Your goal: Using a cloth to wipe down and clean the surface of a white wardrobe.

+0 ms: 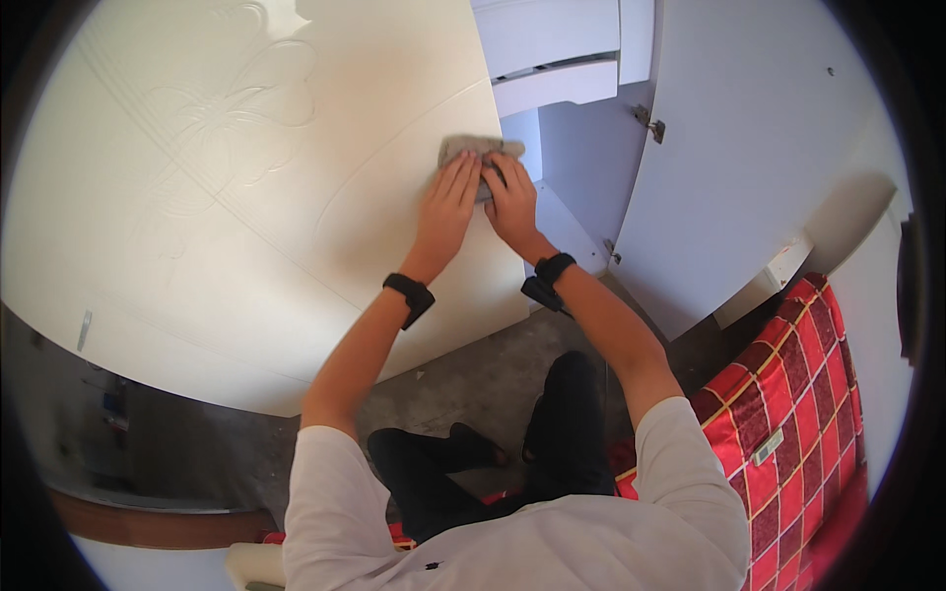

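Observation:
A grey-brown cloth is bunched at the edge of a large cream wardrobe door. My left hand presses the cloth against the door's face, fingers stretched forward. Close beside it, my right hand grips the cloth at the door's edge with bent fingers. The palms and the underside of the cloth are hidden. Embossed lines and a flower relief decorate the door, and a small metal handle sits near its far left edge. Each wrist wears a black strap with a small device.
Behind the door's edge are wardrobe drawers and an open lower compartment. Another white door with metal hinges stands open at right. A red checked cover bears a remote control. Grey floor lies below.

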Motion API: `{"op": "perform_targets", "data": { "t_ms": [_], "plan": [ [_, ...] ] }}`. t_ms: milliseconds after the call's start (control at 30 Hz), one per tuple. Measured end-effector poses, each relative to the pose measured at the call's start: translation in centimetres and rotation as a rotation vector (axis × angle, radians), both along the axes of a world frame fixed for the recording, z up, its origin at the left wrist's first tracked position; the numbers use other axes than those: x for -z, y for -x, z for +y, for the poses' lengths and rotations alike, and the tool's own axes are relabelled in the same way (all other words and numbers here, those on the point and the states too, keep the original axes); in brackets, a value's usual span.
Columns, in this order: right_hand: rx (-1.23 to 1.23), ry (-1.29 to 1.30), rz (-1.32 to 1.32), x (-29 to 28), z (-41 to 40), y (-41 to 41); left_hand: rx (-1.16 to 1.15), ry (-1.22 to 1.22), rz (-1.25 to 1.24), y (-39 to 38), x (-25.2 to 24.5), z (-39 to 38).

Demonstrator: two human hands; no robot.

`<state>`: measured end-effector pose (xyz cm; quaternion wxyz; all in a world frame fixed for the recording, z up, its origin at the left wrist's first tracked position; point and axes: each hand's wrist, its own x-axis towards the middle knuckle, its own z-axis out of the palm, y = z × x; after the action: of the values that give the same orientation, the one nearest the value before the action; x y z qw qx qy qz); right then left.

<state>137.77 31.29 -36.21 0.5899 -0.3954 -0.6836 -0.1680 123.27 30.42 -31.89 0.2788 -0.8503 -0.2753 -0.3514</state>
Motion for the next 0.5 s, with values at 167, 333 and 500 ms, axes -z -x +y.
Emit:
{"op": "perform_targets", "data": {
  "t_ms": [167,333,500],
  "plan": [
    [0.009,0.122,-0.032,11.6,0.4,1.0,0.025,0.215,0.052,2.0,11.5,1.2],
    [-0.225,0.964,-0.221,28.6,-3.2,0.1,-0.124,0.988,0.207,3.2,26.6,-1.5],
    [-0.639,1.375,-0.738,32.8,-8.4,5.1,-0.012,1.364,0.26,11.5,36.2,-9.2]
  ]
}}
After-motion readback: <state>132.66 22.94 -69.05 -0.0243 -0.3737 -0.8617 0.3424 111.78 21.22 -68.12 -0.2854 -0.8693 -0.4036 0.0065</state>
